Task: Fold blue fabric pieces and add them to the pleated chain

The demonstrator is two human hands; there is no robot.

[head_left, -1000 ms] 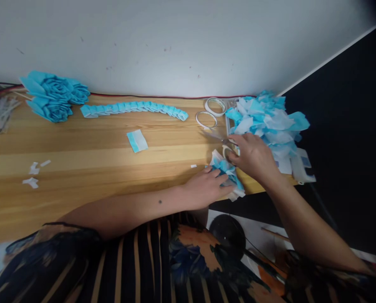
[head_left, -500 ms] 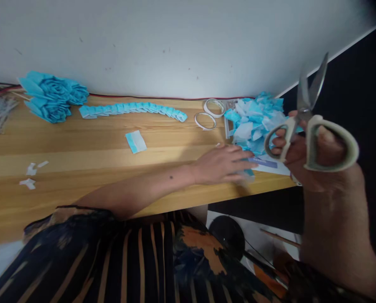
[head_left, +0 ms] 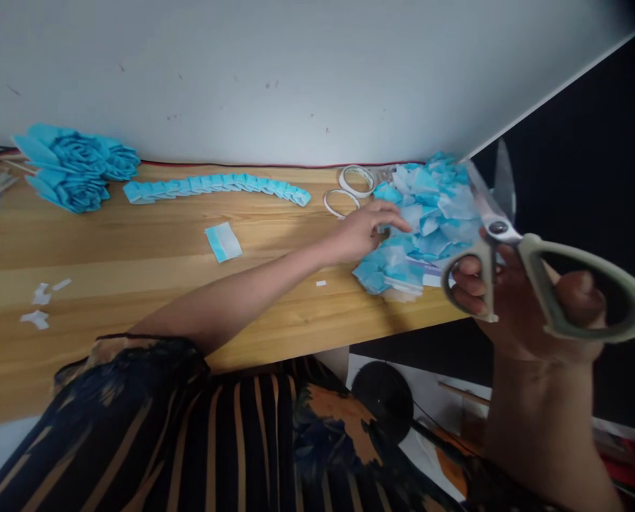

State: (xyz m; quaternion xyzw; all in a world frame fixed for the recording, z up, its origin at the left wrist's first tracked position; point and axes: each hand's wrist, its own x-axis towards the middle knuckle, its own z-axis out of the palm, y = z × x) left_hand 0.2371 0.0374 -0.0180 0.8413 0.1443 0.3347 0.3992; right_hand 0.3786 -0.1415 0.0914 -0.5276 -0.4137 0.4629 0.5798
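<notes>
My right hand [head_left: 541,306] holds a pair of scissors [head_left: 498,227] by their cream handles, thumb in the large loop and fingers in the small one. The steel blades point up, parted, above the table's right end. My left hand [head_left: 363,231] reaches to the left side of a heap of blue and white crepe-like pieces [head_left: 439,206]. Its fingers are bent and apart, and I see nothing held in them. Below it, a few loose blue and white pieces [head_left: 392,267] lie by the table's front edge. A small white scrap [head_left: 321,283] rests under my left forearm.
Two rolls of tape [head_left: 357,182] lie beside the heap. Along the wall stretches a pleated blue strip [head_left: 215,186], with blue paper-like roses [head_left: 82,163] to its left. A blue-and-white square [head_left: 223,242] and white scraps [head_left: 40,295] are on the wooden table [head_left: 136,284].
My left hand has moved from the loose pieces near the front edge up and left to the heap's side. The scissors have come lower, their blades tilting left.
</notes>
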